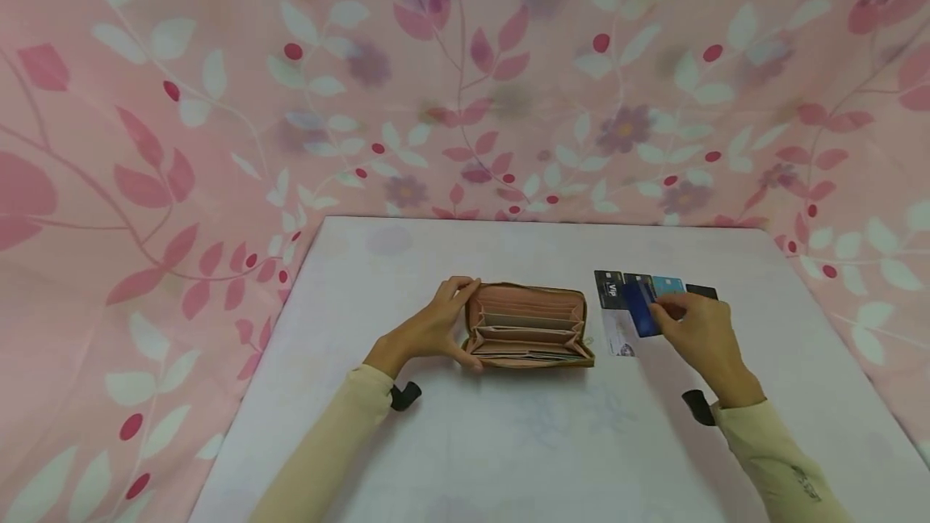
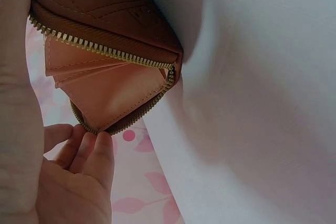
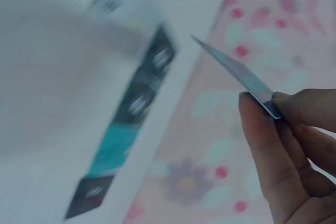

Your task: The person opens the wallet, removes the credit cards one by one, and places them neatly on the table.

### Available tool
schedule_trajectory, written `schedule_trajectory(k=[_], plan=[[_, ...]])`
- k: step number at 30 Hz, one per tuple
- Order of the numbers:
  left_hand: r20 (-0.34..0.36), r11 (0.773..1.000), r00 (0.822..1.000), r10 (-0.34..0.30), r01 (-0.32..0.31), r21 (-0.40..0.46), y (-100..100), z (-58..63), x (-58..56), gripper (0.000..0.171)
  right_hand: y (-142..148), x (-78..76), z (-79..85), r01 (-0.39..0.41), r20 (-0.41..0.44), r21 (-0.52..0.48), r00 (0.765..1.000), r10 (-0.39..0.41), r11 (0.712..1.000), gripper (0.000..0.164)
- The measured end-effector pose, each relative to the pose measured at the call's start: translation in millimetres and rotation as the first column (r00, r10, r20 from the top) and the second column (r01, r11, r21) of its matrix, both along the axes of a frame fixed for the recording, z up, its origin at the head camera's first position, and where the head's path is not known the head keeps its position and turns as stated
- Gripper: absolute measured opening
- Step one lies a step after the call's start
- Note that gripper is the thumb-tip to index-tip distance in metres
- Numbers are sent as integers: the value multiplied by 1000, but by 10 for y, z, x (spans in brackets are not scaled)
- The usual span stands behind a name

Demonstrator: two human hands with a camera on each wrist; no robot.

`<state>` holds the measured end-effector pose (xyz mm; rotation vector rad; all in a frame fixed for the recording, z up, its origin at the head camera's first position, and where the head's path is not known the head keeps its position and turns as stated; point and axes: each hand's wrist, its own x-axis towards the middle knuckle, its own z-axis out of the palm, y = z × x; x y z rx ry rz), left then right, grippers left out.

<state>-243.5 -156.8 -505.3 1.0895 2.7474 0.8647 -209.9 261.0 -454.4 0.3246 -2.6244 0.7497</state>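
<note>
An unzipped brown zip-around wallet (image 1: pixel 526 297) stands with its pockets facing up on the white table. My left hand (image 1: pixel 432 325) grips its left end, thumb at the near edge and fingers at the far edge. The left wrist view shows its gold zipper teeth (image 2: pixel 105 51) and pink-tan gusset. Between thumb and fingers, my right hand (image 1: pixel 701 337) pinches a blue card (image 1: pixel 641 311), held tilted above the other cards. In the right wrist view the card (image 3: pixel 241 74) appears nearly edge-on, apart from the table.
Behind the held card lies a row: a black VIP card (image 1: pixel 609 295), another black card (image 1: pixel 638 278), a teal card (image 1: pixel 667 285) and a dark card (image 1: pixel 701 291). A whitish printed card (image 1: pixel 617 337) lies nearer. Pink floral cloth (image 1: pixel 465 103) hangs behind the table (image 1: pixel 436 442).
</note>
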Motion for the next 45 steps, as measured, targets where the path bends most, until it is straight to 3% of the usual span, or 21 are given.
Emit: schedule_trajectory(k=[6, 14, 17, 24, 27, 32, 35, 37, 41, 45], plan=[[-8, 1000, 1000, 0, 0, -7, -14, 10, 0, 137, 389, -9, -258, 128, 181, 12, 975, -128, 992, 20], [-8, 1000, 1000, -8, 8, 3, -8, 11, 9, 138, 558, -20, -534, 179, 370, 7, 914, -169, 984, 28], [-14, 1000, 1000, -10, 10, 8, 1, 13, 10, 138, 585, -43, -555, 185, 422, 5, 891, -170, 983, 32], [-8, 1000, 1000, -2, 2, -9, 23, 36, 14, 139, 636, -94, -545, 201, 558, 37, 808, -187, 979, 41], [0, 1000, 1000, 1, -1, -10, 26, 46, 17, 139, 626, -106, -553, 190, 585, 51, 790, -183, 981, 44], [-2, 1000, 1000, 5, -5, -15, 20, 38, 15, 140, 560, -126, -586, 171, 592, 79, 785, -184, 982, 49], [-1, 1000, 1000, 12, -12, -14, 14, 28, 13, 140, 507, -132, -578, 175, 572, 132, 790, -219, 976, 53], [2, 1000, 1000, 12, -12, -6, 14, 25, 14, 140, 453, -120, -550, 174, 530, 192, 810, -251, 966, 54], [4, 1000, 1000, 8, -8, -2, 18, 17, 15, 139, 253, -86, -466, 155, 376, 277, 891, -255, 948, 50], [16, 1000, 1000, 11, -11, 8, 25, 25, 27, 139, -38, -106, -349, 129, 180, 233, 968, -173, 964, 35]])
